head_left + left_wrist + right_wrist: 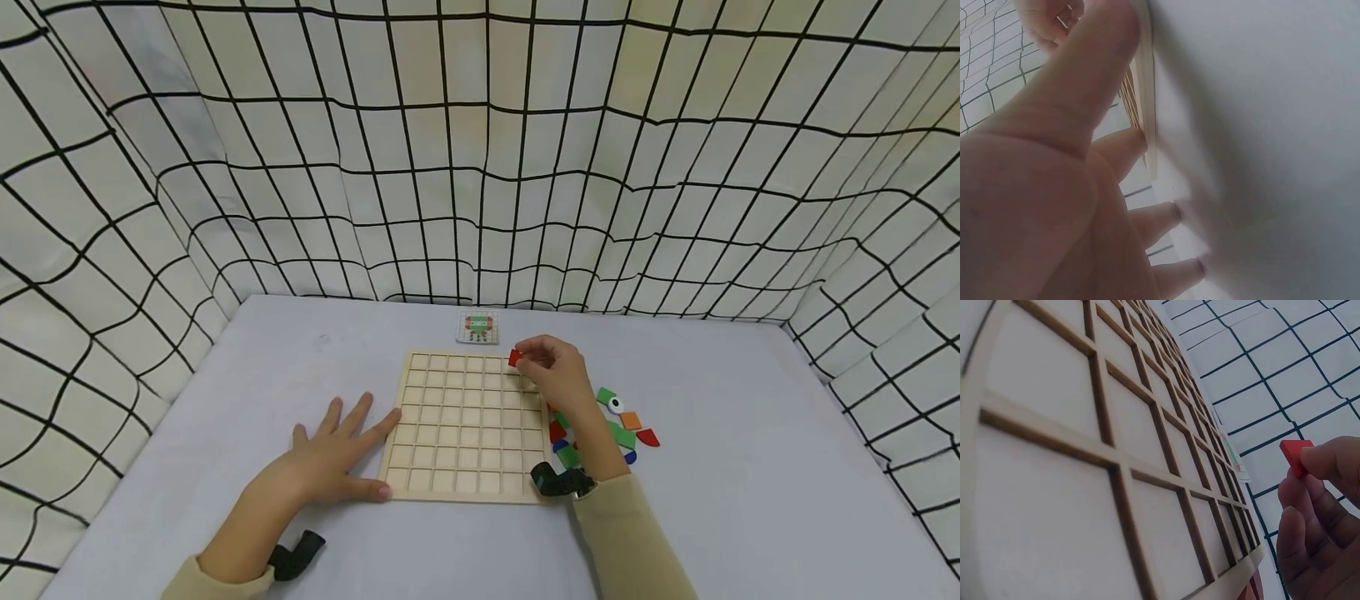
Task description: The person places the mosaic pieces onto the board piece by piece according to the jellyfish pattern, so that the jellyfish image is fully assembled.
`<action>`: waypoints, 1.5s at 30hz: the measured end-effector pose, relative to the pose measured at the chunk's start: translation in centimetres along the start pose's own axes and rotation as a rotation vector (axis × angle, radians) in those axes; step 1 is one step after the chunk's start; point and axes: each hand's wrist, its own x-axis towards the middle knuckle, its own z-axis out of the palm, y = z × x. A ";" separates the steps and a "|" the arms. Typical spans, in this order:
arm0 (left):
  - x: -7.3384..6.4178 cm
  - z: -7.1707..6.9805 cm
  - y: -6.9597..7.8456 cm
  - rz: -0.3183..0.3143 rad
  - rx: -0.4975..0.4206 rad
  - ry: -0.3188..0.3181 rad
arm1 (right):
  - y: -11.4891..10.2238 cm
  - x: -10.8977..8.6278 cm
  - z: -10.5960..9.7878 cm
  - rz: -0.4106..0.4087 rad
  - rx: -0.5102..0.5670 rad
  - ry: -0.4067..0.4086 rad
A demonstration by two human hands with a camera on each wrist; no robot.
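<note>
A wooden grid board (468, 427) with square cells lies flat on the white table. My right hand (557, 372) pinches a small red tile (513, 357) between thumb and fingers, above the board's far right corner. In the right wrist view the red tile (1296, 454) shows flat faces and a straight edge. My left hand (326, 458) lies with fingers spread at the board's left side. Its thumb and index fingertip touch the wooden edge (1146, 94) in the left wrist view; the other fingertips rest on the table.
Right of the board lies a loose pile of coloured pieces, among them a green piece (622, 435), an orange square (630, 421), a red piece (648, 437) and a white round eye piece (616, 405). A picture card (477, 327) lies beyond the board. Black-lined white sheeting (480, 167) surrounds the table.
</note>
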 end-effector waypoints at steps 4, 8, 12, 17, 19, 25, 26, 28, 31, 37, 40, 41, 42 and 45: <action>-0.1 -0.1 0.1 0.001 -0.005 -0.002 | -0.1 0.0 0.1 0.011 -0.129 -0.007; 0.0 -0.2 0.1 0.010 -0.007 -0.001 | -0.1 0.1 0.1 0.020 -0.228 -0.032; 0.0 -0.3 0.1 0.004 -0.013 -0.007 | -0.1 0.1 0.3 0.025 -0.286 -0.073; 0.0 -0.2 0.0 0.004 -0.018 -0.011 | -0.3 -0.1 0.5 0.029 -0.345 -0.091; 0.0 -0.1 0.0 0.004 -0.018 -0.012 | -0.5 -0.2 0.6 0.027 -0.365 -0.091; 0.0 -0.1 -0.1 0.002 -0.014 -0.011 | -0.7 -0.3 0.6 0.012 -0.403 -0.081; 0.0 -0.1 -0.2 0.002 -0.013 -0.012 | -0.7 -0.3 0.6 0.011 -0.408 -0.078; 0.0 0.0 -0.2 0.000 -0.012 -0.014 | -0.7 -0.3 0.6 0.012 -0.415 -0.076; 0.0 0.0 -0.2 -0.004 -0.013 -0.016 | -0.7 -0.3 0.6 0.017 -0.430 -0.073; 0.0 0.0 -0.2 0.002 -0.021 -0.021 | -0.7 -0.5 0.6 0.024 -0.436 -0.069; -0.1 0.0 -0.1 0.000 -0.024 -0.027 | -0.6 -0.6 0.8 0.009 -0.437 -0.090; -0.1 0.0 -0.1 0.000 -0.023 -0.027 | -0.6 -0.6 0.8 0.003 -0.441 -0.097; -0.1 0.0 -0.1 -0.001 -0.022 -0.027 | -0.5 -0.6 0.9 0.000 -0.447 -0.104; -0.1 0.0 -0.1 0.001 -0.016 -0.026 | -0.5 -0.7 1.0 -0.001 -0.472 -0.128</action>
